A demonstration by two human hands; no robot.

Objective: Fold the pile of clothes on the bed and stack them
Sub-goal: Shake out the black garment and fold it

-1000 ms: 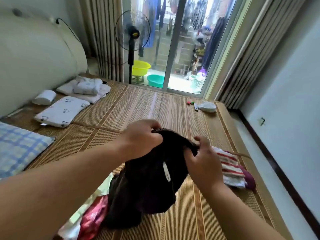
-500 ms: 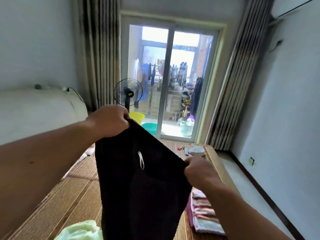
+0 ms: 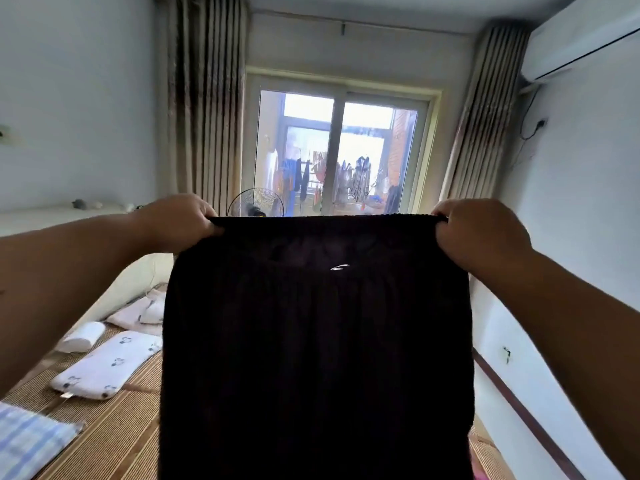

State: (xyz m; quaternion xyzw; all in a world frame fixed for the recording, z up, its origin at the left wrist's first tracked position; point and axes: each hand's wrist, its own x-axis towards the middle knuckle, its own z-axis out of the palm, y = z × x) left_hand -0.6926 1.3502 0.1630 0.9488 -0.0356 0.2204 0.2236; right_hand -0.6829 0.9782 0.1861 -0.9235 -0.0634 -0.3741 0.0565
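Note:
A dark, near-black garment (image 3: 315, 358) with an elastic waistband and a small white logo hangs spread flat in front of me, high above the bed. My left hand (image 3: 176, 221) grips the waistband's left end. My right hand (image 3: 479, 230) grips the right end, and the band is stretched straight between them. The cloth hangs down past the bottom of the view and hides the pile of clothes and the folded stack behind it.
The bed's woven straw mat (image 3: 104, 431) shows at lower left, carrying a white patterned pillow (image 3: 104, 365), a rolled white towel (image 3: 81, 336), folded pale cloths (image 3: 142, 315) and a blue checked pillow (image 3: 27, 441). A standing fan (image 3: 254, 204) and a glass door (image 3: 339, 150) lie ahead.
Both hands have lifted the dark garment off the bed and pulled apart, so the waistband now stretches level. The view has tilted up, and the striped folded clothes are out of sight.

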